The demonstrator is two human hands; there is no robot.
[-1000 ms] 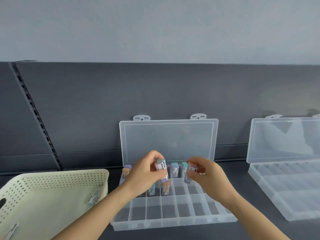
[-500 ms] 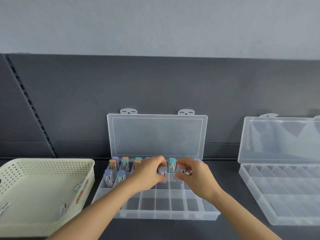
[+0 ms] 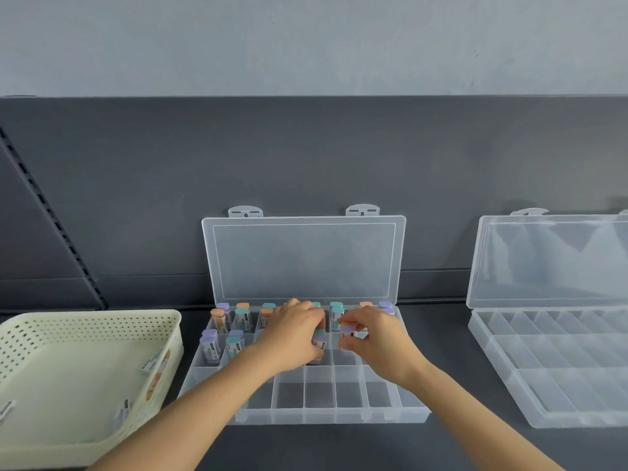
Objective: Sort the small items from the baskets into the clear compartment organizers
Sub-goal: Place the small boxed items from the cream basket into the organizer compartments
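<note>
A clear compartment organizer (image 3: 319, 407) lies open in the middle, its lid leaning on the dark back panel. Several small capped tubes with purple, orange and teal tops (image 3: 221, 319) stand in its far rows. My left hand (image 3: 292, 338) reaches over the middle row and holds a small tube (image 3: 320, 341) down in a compartment. My right hand (image 3: 377, 338) pinches a purple-capped tube (image 3: 347, 331) just above the neighbouring compartment. The near row of compartments holds nothing.
A cream perforated basket (image 3: 85, 321) stands at the left with a few loose tubes (image 3: 154, 360) inside. A second clear organizer (image 3: 557, 379), open and without items, sits at the right. A dark shelf panel rises behind everything.
Both hands have come down from above the organizer into its middle row, carrying their tubes. The view has shifted, so the organizer's left tubes now show.
</note>
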